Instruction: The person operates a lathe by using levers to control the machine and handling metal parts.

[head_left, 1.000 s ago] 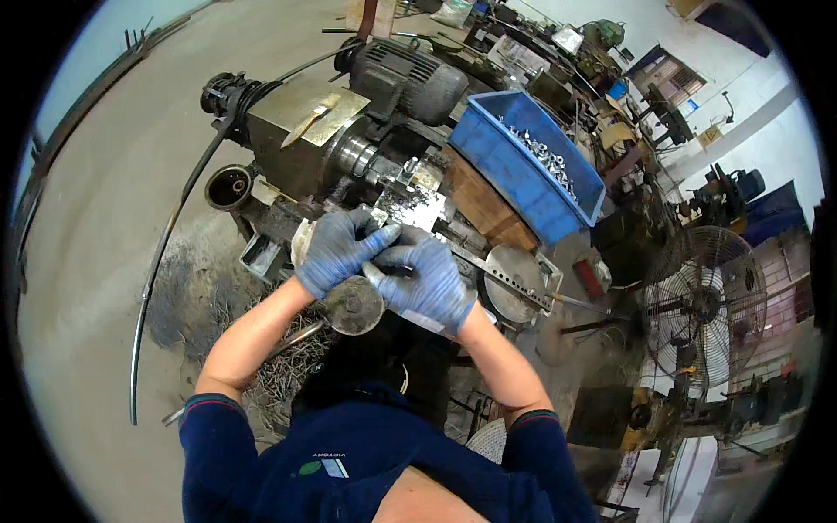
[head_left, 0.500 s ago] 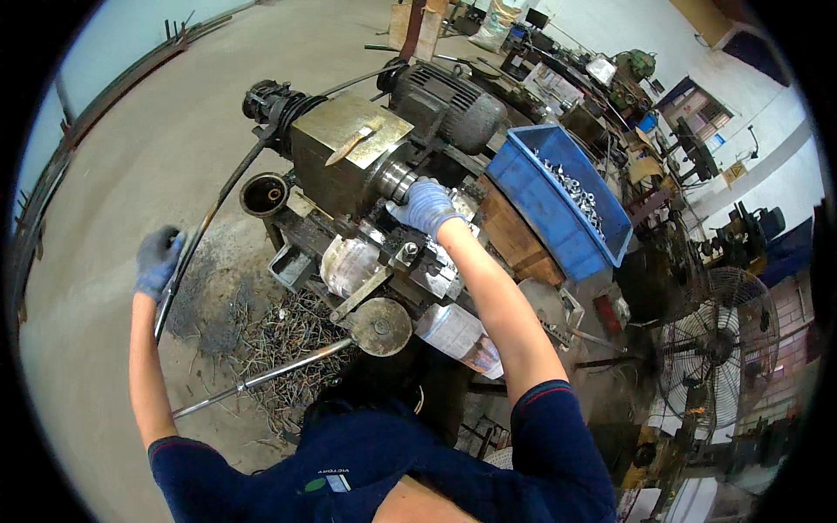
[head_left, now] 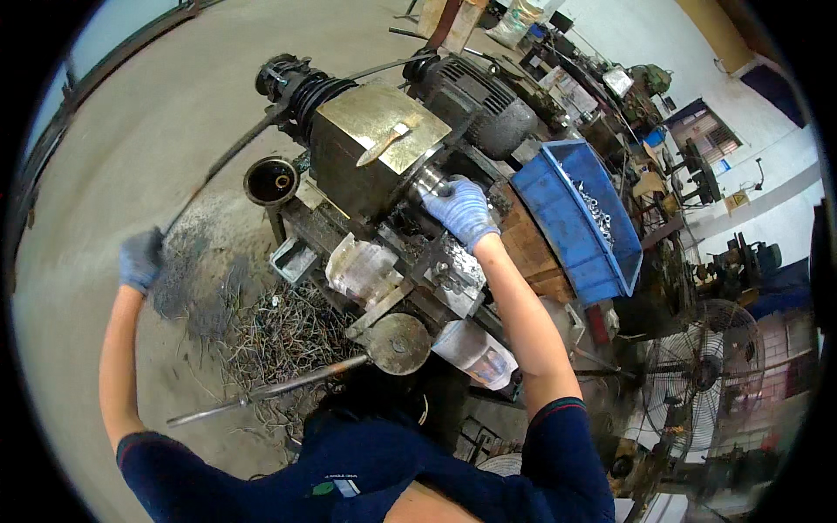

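The lathe (head_left: 384, 166), a grimy machine with a brass-coloured top plate, stands mid-floor with a blue bin (head_left: 571, 218) of small metal parts just beside it; the right hand (head_left: 460, 209), in a blue glove, lies on the shiny round chuck end, its grip curled about that part. The left hand (head_left: 139, 258), gloved too, is flung out well apart over the floor, closed around a long dark lever (head_left: 222, 161); metal swarf (head_left: 279, 336) lies heaped below.

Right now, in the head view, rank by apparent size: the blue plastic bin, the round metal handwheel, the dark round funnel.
1. Blue plastic bin, clearly largest.
2. Round metal handwheel.
3. Dark round funnel, only slightly smaller; with the fisheye bending, that order is unsure.
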`<action>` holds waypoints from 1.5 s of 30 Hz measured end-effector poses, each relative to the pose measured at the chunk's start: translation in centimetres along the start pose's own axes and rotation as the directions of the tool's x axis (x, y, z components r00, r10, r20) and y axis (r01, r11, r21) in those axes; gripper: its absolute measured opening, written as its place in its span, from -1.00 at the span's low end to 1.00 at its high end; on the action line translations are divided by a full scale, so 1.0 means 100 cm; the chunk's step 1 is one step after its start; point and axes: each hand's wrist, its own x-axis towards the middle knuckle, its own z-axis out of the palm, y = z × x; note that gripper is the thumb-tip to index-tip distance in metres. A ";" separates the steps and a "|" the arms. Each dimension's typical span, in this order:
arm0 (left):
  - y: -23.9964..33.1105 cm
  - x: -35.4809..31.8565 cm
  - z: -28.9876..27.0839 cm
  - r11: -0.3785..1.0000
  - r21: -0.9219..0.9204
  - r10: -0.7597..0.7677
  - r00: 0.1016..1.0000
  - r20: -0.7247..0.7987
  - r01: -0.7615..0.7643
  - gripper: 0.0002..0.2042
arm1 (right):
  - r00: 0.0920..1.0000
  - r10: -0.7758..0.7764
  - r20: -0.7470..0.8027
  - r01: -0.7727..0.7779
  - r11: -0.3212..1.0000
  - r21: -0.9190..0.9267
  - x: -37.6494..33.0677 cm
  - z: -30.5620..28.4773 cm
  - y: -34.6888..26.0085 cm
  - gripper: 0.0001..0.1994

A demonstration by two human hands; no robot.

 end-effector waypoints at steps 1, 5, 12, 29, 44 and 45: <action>-0.023 0.011 0.006 0.996 0.086 -0.017 0.998 -0.060 0.022 -0.81 | 1.000 -0.002 -0.017 0.004 0.998 0.066 0.001 0.002 -0.002 -0.49; -0.075 0.049 0.025 0.951 0.290 -0.087 0.991 -0.098 0.112 -0.85 | 0.997 0.044 0.060 -0.039 0.996 -0.083 0.007 -0.005 -0.014 -0.48; -0.031 0.074 0.030 0.938 -0.343 -0.143 0.962 -0.234 0.056 -0.59 | 0.934 -0.268 -0.236 0.244 0.962 -0.125 -0.031 -0.039 -0.005 -0.63; 0.216 0.104 0.147 0.941 0.101 0.257 0.874 0.413 -0.324 -0.79 | 0.810 0.517 -0.278 -0.560 0.822 -0.103 -0.333 -0.163 0.256 -0.70; 0.227 -0.080 -0.037 0.694 -0.691 0.609 0.675 0.416 -0.201 -0.58 | 0.610 0.763 -0.215 -0.671 0.352 -0.652 -0.372 -0.161 0.432 -0.40; 0.238 -0.092 -0.049 0.731 -0.650 0.603 0.646 0.469 -0.210 -0.59 | 0.594 0.778 -0.207 -0.685 0.354 -0.637 -0.378 -0.162 0.426 -0.43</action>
